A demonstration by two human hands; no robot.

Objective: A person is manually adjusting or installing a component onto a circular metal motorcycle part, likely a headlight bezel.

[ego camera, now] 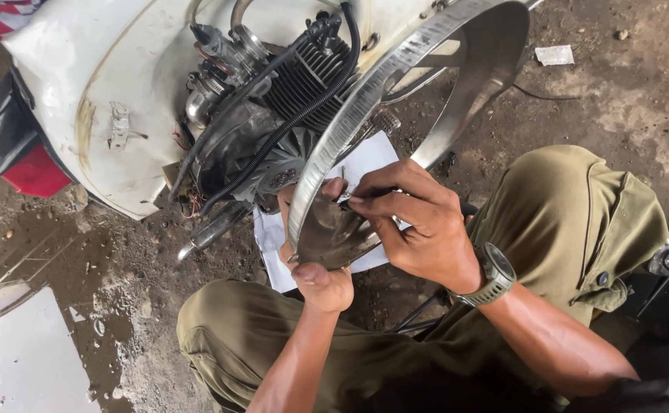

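A curved shiny metal cover with a ribbed chrome rim (pixel 365 92) rises from my lap toward the scooter. My left hand (pixel 315 271) grips its lower edge from below, thumb on the rim. My right hand (pixel 418 222), with a grey wristwatch, pinches a thin dark tool against the inner face of the cover. Just behind the cover sits the exposed scooter engine (pixel 288 99) with black cooling fins, a fan wheel and black hoses.
The white scooter body (pixel 105 92) with a red tail lamp (pixel 32 172) fills the upper left. White paper (pixel 273 237) lies on the dirt floor under the engine. A pale tile (pixel 21 352) lies at the lower left. My olive trouser knees frame the bottom.
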